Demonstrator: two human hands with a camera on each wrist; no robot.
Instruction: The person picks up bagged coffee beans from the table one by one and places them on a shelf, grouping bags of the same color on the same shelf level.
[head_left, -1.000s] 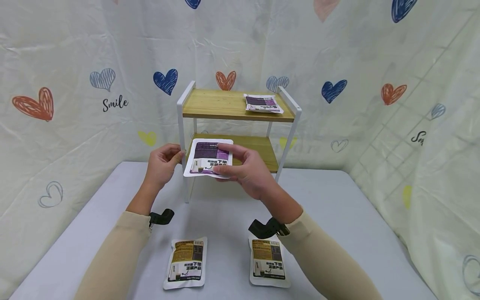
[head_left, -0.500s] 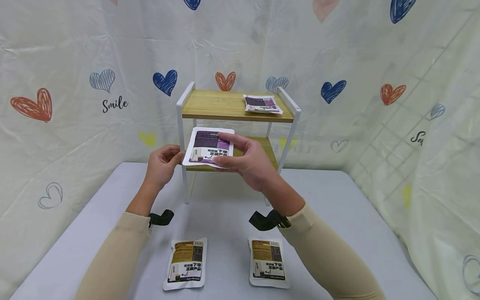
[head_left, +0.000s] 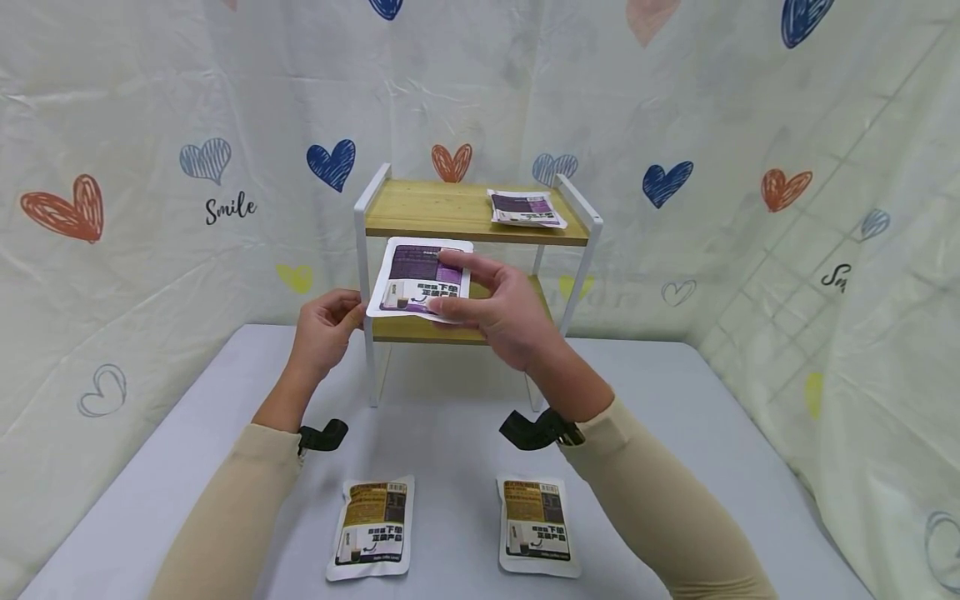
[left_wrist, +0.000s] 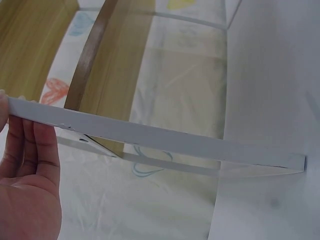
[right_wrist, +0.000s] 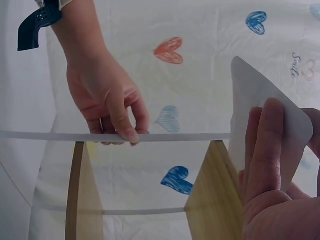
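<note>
My right hand point(head_left: 510, 317) pinches a white pouch point(head_left: 408, 275) with a purple label, thumb on its face. It hangs in front of a two-tier shelf point(head_left: 442, 204), between the upper and lower boards in the head view. The right wrist view shows the plain white back of the pouch point(right_wrist: 247, 95), with several fingers point(right_wrist: 267, 150) along it. My left hand point(head_left: 321, 333) grips the shelf's white front-left leg point(left_wrist: 150, 134), thumb on one side and fingers on the other. Part of the lower board point(head_left: 420, 331) is hidden behind the pouch and right hand.
More purple-labelled pouches point(head_left: 525, 208) lie stacked at the right of the shelf's top board. Two brown-labelled pouches, one left point(head_left: 371, 529) and one right point(head_left: 536, 527), lie near the front of the white table point(head_left: 645, 450). A heart-printed curtain point(head_left: 480, 100) hangs behind.
My right hand has raised the purple-labelled pouch from low before the lower board to just under the upper board's front edge. The left hand stays on the leg.
</note>
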